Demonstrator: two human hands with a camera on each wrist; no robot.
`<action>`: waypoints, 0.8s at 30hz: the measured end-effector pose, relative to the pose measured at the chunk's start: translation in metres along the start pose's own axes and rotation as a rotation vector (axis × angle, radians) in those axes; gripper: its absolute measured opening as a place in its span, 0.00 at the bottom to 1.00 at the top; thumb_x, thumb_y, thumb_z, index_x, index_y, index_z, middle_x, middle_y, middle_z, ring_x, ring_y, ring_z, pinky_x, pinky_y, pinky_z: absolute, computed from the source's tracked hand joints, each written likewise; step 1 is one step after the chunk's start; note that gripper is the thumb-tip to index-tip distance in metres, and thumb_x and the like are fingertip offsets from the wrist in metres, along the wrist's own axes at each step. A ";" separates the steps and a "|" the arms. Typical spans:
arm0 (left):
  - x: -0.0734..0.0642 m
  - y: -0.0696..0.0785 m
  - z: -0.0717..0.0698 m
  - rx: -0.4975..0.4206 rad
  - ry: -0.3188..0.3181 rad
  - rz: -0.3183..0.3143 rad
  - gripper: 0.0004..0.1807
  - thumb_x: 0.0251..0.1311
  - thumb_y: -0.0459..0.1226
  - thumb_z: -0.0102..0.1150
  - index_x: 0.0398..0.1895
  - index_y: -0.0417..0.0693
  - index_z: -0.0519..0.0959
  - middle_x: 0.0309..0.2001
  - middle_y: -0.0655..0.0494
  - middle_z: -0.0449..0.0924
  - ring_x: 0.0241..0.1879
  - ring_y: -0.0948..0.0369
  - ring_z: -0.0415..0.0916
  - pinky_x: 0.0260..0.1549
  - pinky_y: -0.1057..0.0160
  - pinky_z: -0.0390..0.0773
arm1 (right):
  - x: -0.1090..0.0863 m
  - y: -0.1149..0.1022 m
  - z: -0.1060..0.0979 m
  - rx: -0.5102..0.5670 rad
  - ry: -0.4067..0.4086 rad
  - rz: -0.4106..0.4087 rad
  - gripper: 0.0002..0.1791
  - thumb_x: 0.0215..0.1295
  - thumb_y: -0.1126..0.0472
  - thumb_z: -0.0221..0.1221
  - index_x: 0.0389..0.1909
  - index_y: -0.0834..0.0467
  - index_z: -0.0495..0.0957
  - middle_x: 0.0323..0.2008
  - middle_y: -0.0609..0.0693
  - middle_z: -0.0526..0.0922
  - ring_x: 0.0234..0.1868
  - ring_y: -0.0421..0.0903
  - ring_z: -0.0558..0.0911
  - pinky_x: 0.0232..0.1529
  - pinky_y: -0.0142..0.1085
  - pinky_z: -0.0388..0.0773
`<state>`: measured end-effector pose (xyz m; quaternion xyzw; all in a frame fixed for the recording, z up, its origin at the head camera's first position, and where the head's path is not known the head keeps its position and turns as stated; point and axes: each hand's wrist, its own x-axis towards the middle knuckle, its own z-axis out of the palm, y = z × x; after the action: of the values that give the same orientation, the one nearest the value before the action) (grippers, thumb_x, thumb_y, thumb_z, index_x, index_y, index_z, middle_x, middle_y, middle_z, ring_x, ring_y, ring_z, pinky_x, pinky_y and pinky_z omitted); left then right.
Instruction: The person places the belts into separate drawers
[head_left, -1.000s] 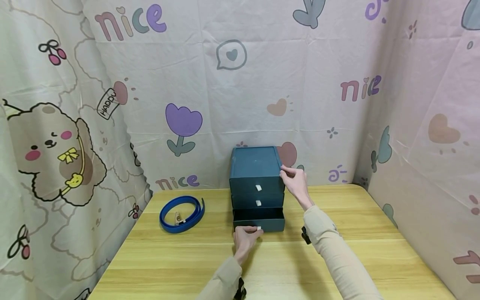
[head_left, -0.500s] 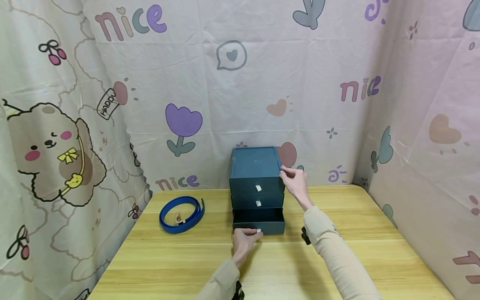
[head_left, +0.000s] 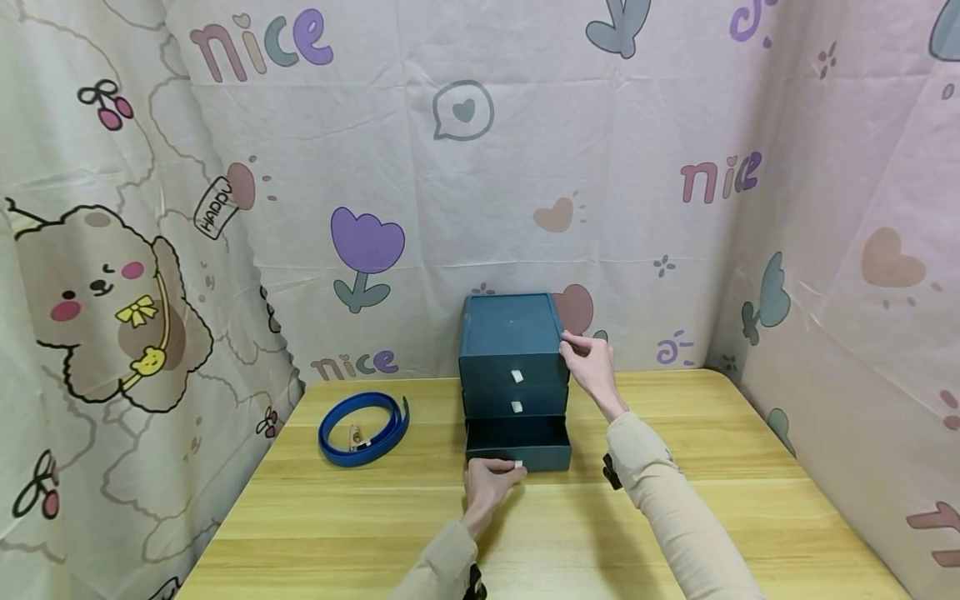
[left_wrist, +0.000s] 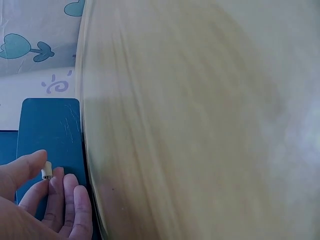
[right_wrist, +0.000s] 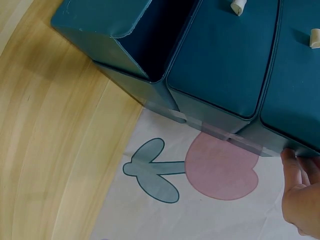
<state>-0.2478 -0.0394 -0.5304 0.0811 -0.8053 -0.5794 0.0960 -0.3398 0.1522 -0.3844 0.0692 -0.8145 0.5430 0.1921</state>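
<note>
A dark teal desktop drawer unit (head_left: 510,325) with three stacked drawers stands near the back of the table. Its bottom drawer (head_left: 546,458) is pulled out, and the part of its inside that shows is dark and bare. My left hand (head_left: 486,486) pinches the small cream pull tab (left_wrist: 46,170) on that drawer's front between thumb and fingers. At the unit's top right edge, my right hand (head_left: 591,365) grips the side with its fingertips. The upper two drawers are closed, each with its own pull tab (right_wrist: 238,6).
A coiled blue belt (head_left: 352,457) with a gold-coloured buckle (head_left: 356,435) lies on the wooden table (head_left: 300,517), left of the drawer unit. A printed white cloth (head_left: 465,200) hangs close behind the unit and along both sides.
My left hand has drawn the bottom drawer a little further out, toward me. The right hand has stayed at the unit's top edge, and the belt has not moved.
</note>
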 end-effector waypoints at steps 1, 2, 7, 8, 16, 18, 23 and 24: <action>0.000 0.000 0.000 0.004 0.000 0.003 0.08 0.44 0.36 0.79 0.28 0.45 0.91 0.33 0.50 0.90 0.37 0.57 0.82 0.35 0.59 0.81 | 0.000 0.000 0.000 0.000 -0.001 0.000 0.19 0.72 0.59 0.58 0.61 0.58 0.80 0.62 0.55 0.81 0.54 0.54 0.86 0.56 0.48 0.82; -0.001 0.000 -0.001 0.008 -0.001 0.005 0.08 0.43 0.36 0.80 0.28 0.45 0.91 0.33 0.50 0.90 0.37 0.57 0.82 0.35 0.59 0.81 | 0.000 0.000 0.000 0.001 -0.001 0.000 0.19 0.72 0.59 0.58 0.61 0.58 0.80 0.62 0.55 0.81 0.54 0.54 0.86 0.56 0.48 0.82; -0.001 0.000 -0.003 0.018 -0.011 -0.002 0.08 0.43 0.37 0.80 0.28 0.45 0.91 0.34 0.50 0.90 0.39 0.56 0.83 0.38 0.58 0.82 | 0.000 0.000 0.000 -0.004 0.000 -0.004 0.19 0.71 0.59 0.58 0.61 0.58 0.81 0.62 0.55 0.82 0.54 0.54 0.86 0.55 0.47 0.83; -0.002 0.000 -0.003 0.018 -0.014 -0.003 0.08 0.44 0.37 0.80 0.28 0.45 0.91 0.34 0.50 0.90 0.40 0.55 0.83 0.38 0.58 0.82 | 0.000 0.000 0.000 -0.008 0.000 -0.005 0.19 0.71 0.59 0.58 0.61 0.58 0.81 0.62 0.55 0.82 0.54 0.54 0.86 0.54 0.46 0.83; -0.004 0.000 -0.005 0.020 -0.028 0.009 0.09 0.43 0.37 0.80 0.29 0.45 0.91 0.34 0.50 0.90 0.40 0.55 0.83 0.38 0.58 0.83 | 0.000 0.000 0.000 -0.021 0.003 -0.013 0.19 0.72 0.58 0.58 0.61 0.57 0.81 0.62 0.55 0.82 0.53 0.53 0.87 0.51 0.40 0.84; -0.005 -0.001 -0.006 0.011 -0.037 0.005 0.09 0.43 0.37 0.80 0.29 0.45 0.91 0.34 0.50 0.90 0.40 0.56 0.82 0.38 0.58 0.83 | 0.000 0.000 0.000 -0.021 0.001 -0.014 0.19 0.72 0.58 0.58 0.61 0.57 0.81 0.62 0.55 0.82 0.53 0.53 0.87 0.50 0.37 0.83; -0.007 -0.002 -0.008 0.002 -0.056 0.006 0.09 0.44 0.36 0.80 0.29 0.44 0.91 0.34 0.50 0.90 0.38 0.58 0.82 0.36 0.59 0.83 | 0.000 0.000 0.000 -0.014 0.000 -0.011 0.19 0.72 0.58 0.58 0.60 0.57 0.81 0.62 0.54 0.82 0.53 0.53 0.87 0.50 0.36 0.83; -0.007 -0.001 -0.008 0.001 -0.057 0.006 0.09 0.44 0.36 0.80 0.29 0.44 0.91 0.33 0.50 0.90 0.37 0.58 0.82 0.36 0.59 0.83 | 0.000 0.000 0.000 -0.013 0.000 -0.009 0.19 0.72 0.58 0.58 0.60 0.57 0.81 0.62 0.54 0.82 0.53 0.53 0.87 0.51 0.37 0.83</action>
<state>-0.2388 -0.0454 -0.5297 0.0621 -0.8084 -0.5806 0.0748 -0.3399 0.1527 -0.3845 0.0718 -0.8177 0.5368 0.1951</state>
